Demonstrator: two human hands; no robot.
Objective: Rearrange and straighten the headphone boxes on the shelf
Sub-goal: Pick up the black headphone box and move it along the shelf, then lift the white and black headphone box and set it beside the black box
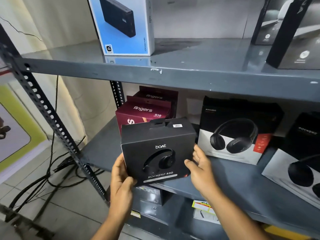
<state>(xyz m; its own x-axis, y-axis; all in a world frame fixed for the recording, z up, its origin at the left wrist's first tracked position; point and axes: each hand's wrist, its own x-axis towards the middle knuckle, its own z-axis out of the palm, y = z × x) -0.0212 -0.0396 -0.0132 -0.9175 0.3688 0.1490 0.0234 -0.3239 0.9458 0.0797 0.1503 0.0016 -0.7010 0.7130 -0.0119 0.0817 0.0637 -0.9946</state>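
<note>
A black boAt Rockerz 430 headphone box (pixel 156 149) is held at the front edge of the middle shelf (pixel 230 181), tilted slightly. My left hand (pixel 121 177) grips its lower left corner. My right hand (pixel 200 165) presses against its right side with fingers spread. Behind it stand two maroon Fingers S10 boxes (pixel 142 111), one behind the other. To the right a black-and-white Rockerz box (pixel 237 130) stands upright, and another Rockerz box (pixel 297 172) lies tilted at the far right.
The upper shelf (pixel 173 66) carries a blue power bank box (pixel 124 26) and dark boxes (pixel 292 33) at right. A perforated steel upright (pixel 52 116) runs down the left. Black cables (pixel 52 172) lie on the tiled floor. More boxes sit on the shelf below.
</note>
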